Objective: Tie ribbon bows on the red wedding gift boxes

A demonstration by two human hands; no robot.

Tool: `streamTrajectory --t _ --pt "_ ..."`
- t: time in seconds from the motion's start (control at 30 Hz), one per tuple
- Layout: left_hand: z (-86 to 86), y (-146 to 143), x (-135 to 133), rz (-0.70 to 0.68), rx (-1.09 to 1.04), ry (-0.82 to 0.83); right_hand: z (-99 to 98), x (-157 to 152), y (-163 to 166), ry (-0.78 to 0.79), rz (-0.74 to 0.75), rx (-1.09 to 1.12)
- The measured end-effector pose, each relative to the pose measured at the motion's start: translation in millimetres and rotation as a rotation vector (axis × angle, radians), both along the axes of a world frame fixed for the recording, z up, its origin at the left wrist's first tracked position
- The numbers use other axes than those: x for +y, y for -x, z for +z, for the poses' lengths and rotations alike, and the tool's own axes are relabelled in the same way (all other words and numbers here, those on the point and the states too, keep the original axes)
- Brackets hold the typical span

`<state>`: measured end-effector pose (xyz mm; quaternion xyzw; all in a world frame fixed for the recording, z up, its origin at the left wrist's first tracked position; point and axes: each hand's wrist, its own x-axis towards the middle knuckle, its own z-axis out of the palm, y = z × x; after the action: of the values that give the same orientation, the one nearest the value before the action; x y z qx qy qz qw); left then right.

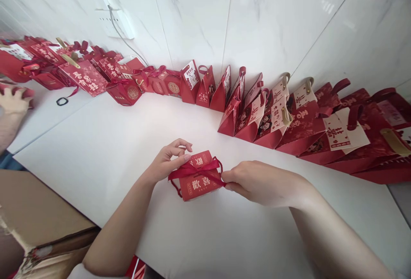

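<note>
A red gift box [201, 184] with white Chinese characters lies on the white table in front of me. A dark red ribbon [199, 170] crosses its top and is tied in the middle, with a cord loop at each end of the box. My right hand [257, 182] is closed, pinching a ribbon end at the box's right side. At the upper left of the box is my left hand [170, 159], its fingers loosely bent and apart from the thumb. The left thumb rests by the box's edge and ribbon; whether it presses on them is hard to see.
Red gift boxes with handles [298, 120] stand in rows along the tiled wall, and more ribbon-tied boxes [125, 91] sit at the left. Another person's hand [14, 99] holds something red at far left. A black ring-shaped item [62, 101] lies nearby. A cardboard box [41, 210] is at lower left.
</note>
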<state>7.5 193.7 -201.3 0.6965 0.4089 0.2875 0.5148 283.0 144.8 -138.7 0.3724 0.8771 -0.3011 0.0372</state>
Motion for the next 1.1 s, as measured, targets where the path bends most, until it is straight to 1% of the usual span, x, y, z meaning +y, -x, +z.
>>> streamTrajectory --t 0.17,0.27,0.4,0.57,0.63,0.73,0.8,0.93,1.03,1.1 --pt "1.4 -3 -2 0.005 -0.02 0.004 2.8 -1 2 -0.002 0.003 -0.005" --pt "2.7 -4 -4 -0.011 -0.031 0.006 6.9 -3 -2 -0.044 0.006 -0.037" --pt "2.9 -1 -5 -0.052 -0.084 0.062 12.0 -5 -9 -0.096 -0.025 -0.06" --pt "3.7 0 -6 -0.064 -0.133 0.114 15.1 -4 -5 -0.035 -0.09 0.025" --pt "3.0 -4 -7 -0.053 -0.139 0.126 15.1 -4 2 -0.049 -0.117 0.07" --pt "-2.1 -15 -11 0.035 -0.177 0.103 12.6 -7 16 -0.125 -0.172 0.116" --pt "-7.6 -24 -14 0.115 -0.224 0.078 8.4 -11 25 -0.213 -0.195 0.127" --pt "-15.7 -36 -20 0.247 -0.23 0.007 -4.8 -17 39 -0.424 -0.163 0.088" --pt "-16.4 -39 -24 0.322 -0.199 -0.081 -14.4 -17 44 -0.525 -0.148 0.037" --pt "-15.8 -39 -26 0.343 -0.188 -0.126 -19.0 -15 45 -0.575 -0.16 0.014"
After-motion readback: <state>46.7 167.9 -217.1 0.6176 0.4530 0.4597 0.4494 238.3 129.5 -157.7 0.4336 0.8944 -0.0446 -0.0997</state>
